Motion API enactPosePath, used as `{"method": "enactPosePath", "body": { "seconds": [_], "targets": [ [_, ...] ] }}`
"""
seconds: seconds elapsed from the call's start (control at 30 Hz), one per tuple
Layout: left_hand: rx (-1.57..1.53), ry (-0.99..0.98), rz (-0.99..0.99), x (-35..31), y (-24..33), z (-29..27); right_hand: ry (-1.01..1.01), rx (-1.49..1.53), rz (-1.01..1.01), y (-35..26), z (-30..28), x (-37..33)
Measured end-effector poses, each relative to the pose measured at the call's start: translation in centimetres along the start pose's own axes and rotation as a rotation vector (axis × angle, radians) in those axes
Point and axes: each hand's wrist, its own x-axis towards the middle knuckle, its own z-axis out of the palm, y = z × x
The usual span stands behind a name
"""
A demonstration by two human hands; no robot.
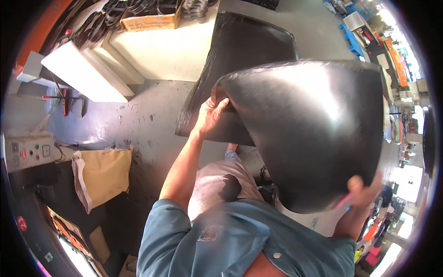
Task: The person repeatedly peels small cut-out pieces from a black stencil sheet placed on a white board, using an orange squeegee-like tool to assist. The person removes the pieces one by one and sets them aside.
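Note:
A large black sheet [314, 120], flexible and glossy like rubber, curves up in front of me. My left hand [213, 114] is closed on its left edge, with the thumb on the near side. My right hand [362, 190] is beside the sheet's lower right edge, smeared by motion. Something pink [344, 201] shows next to that hand, too blurred to name, and I cannot tell whether the hand grips it or the sheet. Behind the raised sheet lies more black sheet [251, 44], spread flat, partly hidden by it.
An open cardboard box [152, 22] with black loops stands on a pale surface at the far left. A control panel [31, 152] with buttons and a brown paper bag [102, 175] are at my left. Dark scraps lie on the grey floor [143, 111]. Cluttered shelves line the right.

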Motion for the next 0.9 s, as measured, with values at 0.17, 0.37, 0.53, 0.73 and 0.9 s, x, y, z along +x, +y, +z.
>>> {"method": "enactPosePath", "body": {
  "seconds": [0.17,0.37,0.53,0.73,0.9],
  "targets": [
    [0.014,0.053,0.139,-10.0,9.0,-2.5,0.393,-0.519,0.432,1.6,-15.8,-1.7],
    [0.190,0.293,0.470,-20.6,16.6,-9.1,0.423,-0.432,0.341,3.8,-20.9,4.2],
    [0.360,0.429,0.046,-30.0,17.9,-12.2,0.316,-0.164,0.147,5.5,-10.5,11.5],
    [0.144,0.622,-0.198,-40.0,14.8,-8.1,0.405,-0.061,0.030,2.5,6.0,16.0],
    [0.194,0.906,0.077,-46.1,12.1,-5.9,0.323,0.047,0.349,-2.8,11.3,19.7]
  ]
}}
